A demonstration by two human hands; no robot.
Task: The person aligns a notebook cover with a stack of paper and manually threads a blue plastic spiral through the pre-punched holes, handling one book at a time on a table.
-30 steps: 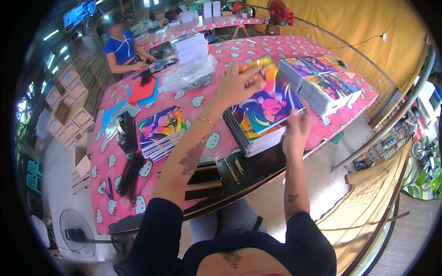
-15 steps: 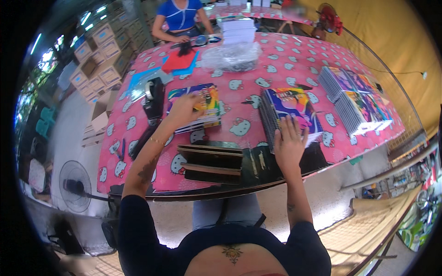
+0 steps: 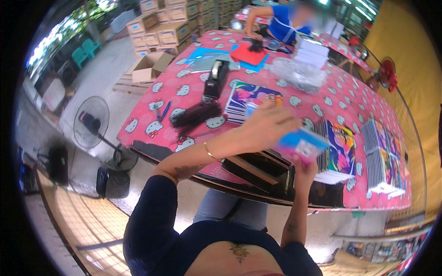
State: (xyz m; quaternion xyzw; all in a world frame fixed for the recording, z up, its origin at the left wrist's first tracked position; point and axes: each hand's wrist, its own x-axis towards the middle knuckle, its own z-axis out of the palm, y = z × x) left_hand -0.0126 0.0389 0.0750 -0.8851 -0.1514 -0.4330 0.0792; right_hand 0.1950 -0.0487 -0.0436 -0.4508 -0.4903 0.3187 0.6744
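A thin spiral notebook [image 3: 301, 143] with a blue and pink back is held tilted above the near table edge. My right hand [image 3: 305, 175] grips its lower edge, thumb on top. Over its upper left part is my left hand [image 3: 270, 125], fingers bent and smeared by motion, so its grip is unclear. Behind my left hand lies a stack of colourful-covered notebooks [image 3: 244, 95]. A second notebook stack [image 3: 340, 149], spirals facing left, stands just right of the held one. Below my hands sits a dark slotted wooden holder [image 3: 255, 172], partly covered by my forearm.
A black tape dispenser [image 3: 216, 79], a dark bristle brush [image 3: 195, 116] and pens [image 3: 163, 111] lie left. More notebook stacks [image 3: 384, 158] stand right. Clear plastic wrap [image 3: 299, 73], red sheets [image 3: 247, 55] and white paper stacks [image 3: 311, 51] lie farther back, near a person in blue [image 3: 283, 25].
My right hand left the right-hand stack and now holds a notebook. My left hand moved from the left stack toward it. The view turned left.
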